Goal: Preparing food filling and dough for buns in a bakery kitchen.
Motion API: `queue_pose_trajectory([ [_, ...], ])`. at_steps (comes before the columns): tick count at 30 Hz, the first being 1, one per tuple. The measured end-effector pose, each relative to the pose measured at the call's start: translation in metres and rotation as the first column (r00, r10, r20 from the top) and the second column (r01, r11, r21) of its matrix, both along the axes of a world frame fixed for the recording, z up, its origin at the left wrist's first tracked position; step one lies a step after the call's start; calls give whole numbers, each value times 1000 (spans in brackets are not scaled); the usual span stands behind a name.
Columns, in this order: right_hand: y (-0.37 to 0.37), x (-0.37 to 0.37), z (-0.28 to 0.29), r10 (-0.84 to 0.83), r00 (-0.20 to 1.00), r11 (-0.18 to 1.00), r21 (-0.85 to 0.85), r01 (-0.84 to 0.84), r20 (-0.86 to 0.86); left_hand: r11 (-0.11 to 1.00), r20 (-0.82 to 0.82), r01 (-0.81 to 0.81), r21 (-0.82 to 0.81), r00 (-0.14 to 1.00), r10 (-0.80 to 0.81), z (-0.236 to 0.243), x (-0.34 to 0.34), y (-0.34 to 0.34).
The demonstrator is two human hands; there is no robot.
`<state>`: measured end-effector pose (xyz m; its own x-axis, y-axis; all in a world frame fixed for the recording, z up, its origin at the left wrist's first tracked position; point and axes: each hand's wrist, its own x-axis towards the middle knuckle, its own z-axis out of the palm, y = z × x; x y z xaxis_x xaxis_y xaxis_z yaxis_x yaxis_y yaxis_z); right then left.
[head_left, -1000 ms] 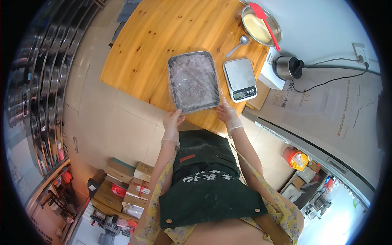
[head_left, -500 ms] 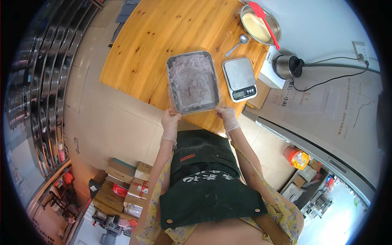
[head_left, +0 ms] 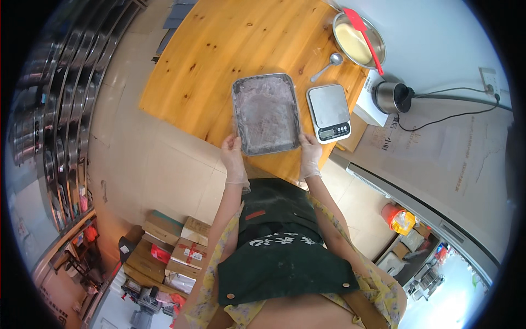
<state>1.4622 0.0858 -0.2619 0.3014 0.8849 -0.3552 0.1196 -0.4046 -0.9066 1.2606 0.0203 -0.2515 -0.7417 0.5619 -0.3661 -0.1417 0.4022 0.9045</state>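
Observation:
A rectangular metal tray lies on the wooden table in front of me, with a pale purple-grey layer spread inside it. Clear plastic film seems to cover the tray; its outline is hard to see. My left hand, in a thin clear glove, is closed at the tray's near left corner, pinching the film's edge. Gloved the same way, my right hand is closed on the film by the near right corner. Right of the tray sits a white kitchen scale with a bare metal plate.
A metal spoon lies beyond the scale. Behind it stands a steel bowl of pale yellow mixture, a red spatula across it. A steel kettle rests on a white box at the right. Cardboard boxes fill the lower left.
Both hands have moved from below the tray's near edge up along its near corners. The clear film looks flatter over the tray, and the view has shifted slightly.

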Motion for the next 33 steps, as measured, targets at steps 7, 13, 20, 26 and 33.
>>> queue_pose_trajectory([
  [7, 15, 5, -25, -8, 997, 941, -338, -18, -76, 994, 382, -98, -55, 917, 112, -14, -3, 8],
  [13, 18, 5, 11, 159, 931, 981, 54, -186, 330, 976, -426, 74, -207, 891, -158, 8, -5, 3],
  [20, 119, -49, 32, 442, 857, 867, 120, -484, 267, 944, -291, 320, -87, 898, -331, 30, 7, 69],
  [26, 68, -37, 18, 479, 847, 864, 46, -501, 228, 944, -265, 327, -35, 908, -325, 11, 4, 61],
  [33, 1, -26, 2, 367, 916, 899, 193, -394, 160, 961, -388, 249, -117, 880, -275, -4, 43, 10],
])
